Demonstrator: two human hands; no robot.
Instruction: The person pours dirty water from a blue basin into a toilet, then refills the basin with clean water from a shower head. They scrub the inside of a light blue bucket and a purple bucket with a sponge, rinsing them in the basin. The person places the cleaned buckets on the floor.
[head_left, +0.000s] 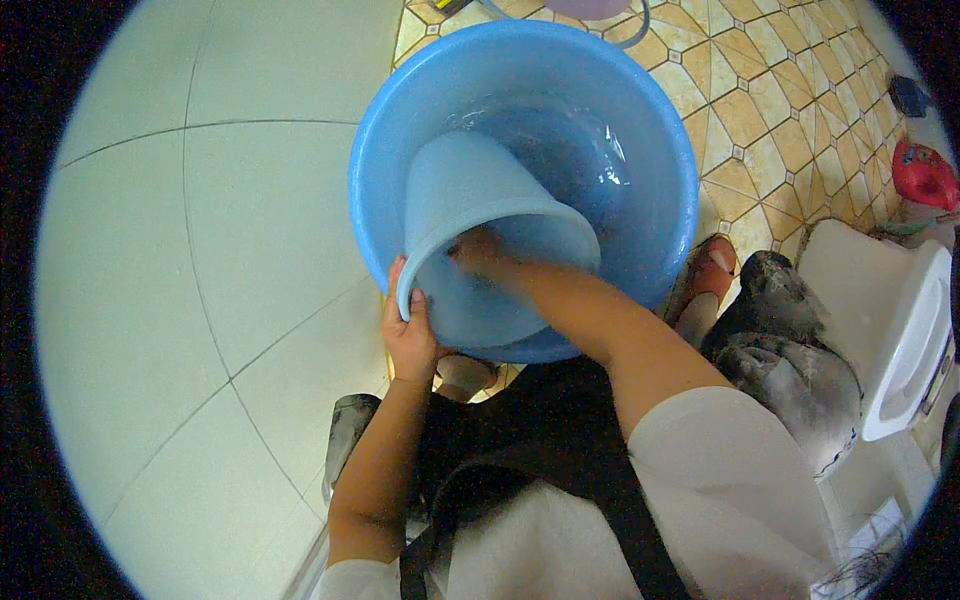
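Observation:
A large blue plastic basin (525, 45) stands on the floor before me, with water (555, 142) in its bottom. A pale blue plastic bucket (472, 180) lies tilted inside it, its mouth turned towards me. My left hand (411, 330) grips the bucket's rim at the left, thumb on the inner side. My right hand (476, 251) reaches into the bucket's mouth and is blurred; whether it holds anything is hidden.
A plain tiled wall (277, 195) rises close at the left. Patterned floor tiles (750, 120) lie behind and right of the basin. A white ceramic fixture (904, 352) is at the right, with a red bag-like object (924, 176) beyond. A round handled object (589, 7) touches the top edge.

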